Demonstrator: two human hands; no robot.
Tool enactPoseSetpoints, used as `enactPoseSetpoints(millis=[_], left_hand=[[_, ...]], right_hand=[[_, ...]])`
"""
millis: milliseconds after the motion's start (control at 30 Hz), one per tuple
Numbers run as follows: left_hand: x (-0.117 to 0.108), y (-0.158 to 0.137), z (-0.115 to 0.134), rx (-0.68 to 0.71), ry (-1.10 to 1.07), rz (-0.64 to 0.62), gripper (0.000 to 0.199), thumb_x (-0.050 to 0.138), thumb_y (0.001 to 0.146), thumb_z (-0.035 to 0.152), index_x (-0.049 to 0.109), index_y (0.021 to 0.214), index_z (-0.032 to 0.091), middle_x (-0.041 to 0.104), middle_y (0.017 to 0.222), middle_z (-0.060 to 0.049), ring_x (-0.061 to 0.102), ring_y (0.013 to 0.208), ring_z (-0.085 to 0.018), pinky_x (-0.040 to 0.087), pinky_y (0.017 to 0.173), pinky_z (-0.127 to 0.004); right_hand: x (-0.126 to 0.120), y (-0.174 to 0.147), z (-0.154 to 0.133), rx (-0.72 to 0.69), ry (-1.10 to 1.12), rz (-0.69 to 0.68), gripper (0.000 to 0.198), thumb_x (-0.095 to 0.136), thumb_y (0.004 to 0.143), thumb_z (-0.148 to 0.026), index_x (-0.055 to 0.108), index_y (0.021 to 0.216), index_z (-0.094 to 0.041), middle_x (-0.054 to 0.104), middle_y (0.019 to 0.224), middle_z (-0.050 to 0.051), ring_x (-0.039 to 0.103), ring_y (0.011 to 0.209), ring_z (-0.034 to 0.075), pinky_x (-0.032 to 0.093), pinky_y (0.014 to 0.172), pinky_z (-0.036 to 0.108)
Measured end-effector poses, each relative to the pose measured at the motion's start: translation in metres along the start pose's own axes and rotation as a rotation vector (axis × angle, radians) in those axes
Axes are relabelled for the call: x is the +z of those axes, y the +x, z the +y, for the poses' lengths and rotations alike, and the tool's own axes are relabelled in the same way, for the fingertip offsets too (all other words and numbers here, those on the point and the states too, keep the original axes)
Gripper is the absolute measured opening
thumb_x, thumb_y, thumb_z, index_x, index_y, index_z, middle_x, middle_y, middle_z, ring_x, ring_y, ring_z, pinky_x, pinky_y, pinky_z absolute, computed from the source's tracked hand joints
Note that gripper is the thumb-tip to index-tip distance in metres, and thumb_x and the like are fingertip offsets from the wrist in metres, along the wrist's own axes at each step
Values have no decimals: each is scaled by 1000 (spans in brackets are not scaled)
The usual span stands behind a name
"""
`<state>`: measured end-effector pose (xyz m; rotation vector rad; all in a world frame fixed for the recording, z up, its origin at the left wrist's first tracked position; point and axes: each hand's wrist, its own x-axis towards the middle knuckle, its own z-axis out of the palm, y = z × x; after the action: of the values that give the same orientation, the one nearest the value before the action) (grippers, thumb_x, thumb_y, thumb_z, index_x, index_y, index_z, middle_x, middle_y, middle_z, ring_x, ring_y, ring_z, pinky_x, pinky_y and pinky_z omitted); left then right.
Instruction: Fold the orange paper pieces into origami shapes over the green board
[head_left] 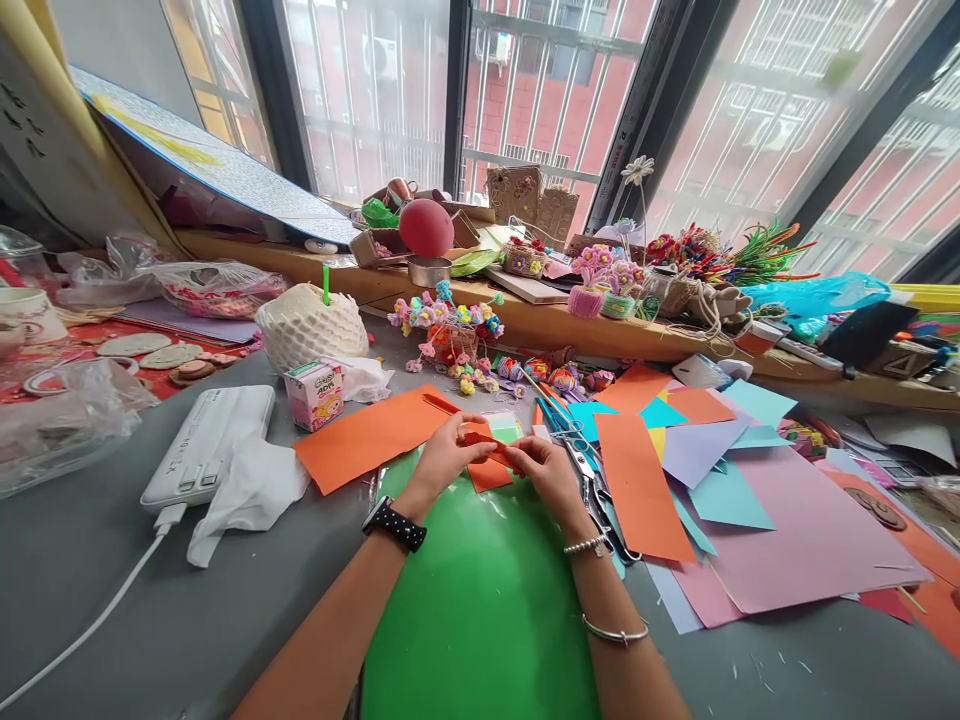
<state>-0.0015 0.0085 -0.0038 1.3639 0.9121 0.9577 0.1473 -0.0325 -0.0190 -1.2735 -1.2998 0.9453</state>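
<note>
Orange paper (487,440) pinched by left hand (444,456), right hand (547,472); forearms (330,610) converge.

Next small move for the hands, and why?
Probably run the right hand along the orange paper piece to press it flatter, left hand steadying: both hands already pinch it, and it looks bent rather than flat.

Folded orange paper (484,440) at centre partly hidden by the left hand (447,456) and right hand (546,468), paper cup (34,316) cut by left edge, green mat (480,600) cut by bottom edge, lettering on power bank (214,435) at left too small to read
</note>
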Motion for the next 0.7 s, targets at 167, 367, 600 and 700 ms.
enactPoseSetpoints(millis=[167, 367, 600, 700], left_hand=[[0, -1, 5, -6, 96, -14, 37, 62, 62, 26, 51, 95, 14, 59, 65, -2, 57, 60, -14, 46, 61, -26], [-7, 5, 21, -105, 422, -207, 20, 58, 59, 28, 54, 72, 13, 56, 55, 1, 57, 57, -17, 43, 52, -25], [-12, 21, 46, -217, 683, -458, 15, 57, 58, 30, 55, 59, 15, 58, 57, -1, 58, 62, -18, 42, 53, -23], [-22, 25, 51, -239, 689, -597, 16, 61, 56, 30, 58, 63, 17, 60, 61, -1, 57, 61, -16, 41, 52, -21]], right_hand=[[-1, 0, -1, -3, -36, 2, 23, 55, 68, -38, 58, 67, -15, 52, 54, -1, 43, 48, 10, 34, 48, 21], [-1, 2, 1, 23, -41, -4, 25, 56, 66, -39, 58, 66, -14, 50, 53, -2, 41, 47, 8, 31, 46, 20], [-1, 2, 3, 7, -80, -24, 25, 55, 67, -40, 58, 64, -14, 48, 49, -3, 38, 43, 7, 27, 42, 19], [-1, 1, 2, 11, -81, -23, 25, 56, 67, -39, 57, 64, -14, 48, 49, -3, 38, 44, 7, 27, 42, 19]])
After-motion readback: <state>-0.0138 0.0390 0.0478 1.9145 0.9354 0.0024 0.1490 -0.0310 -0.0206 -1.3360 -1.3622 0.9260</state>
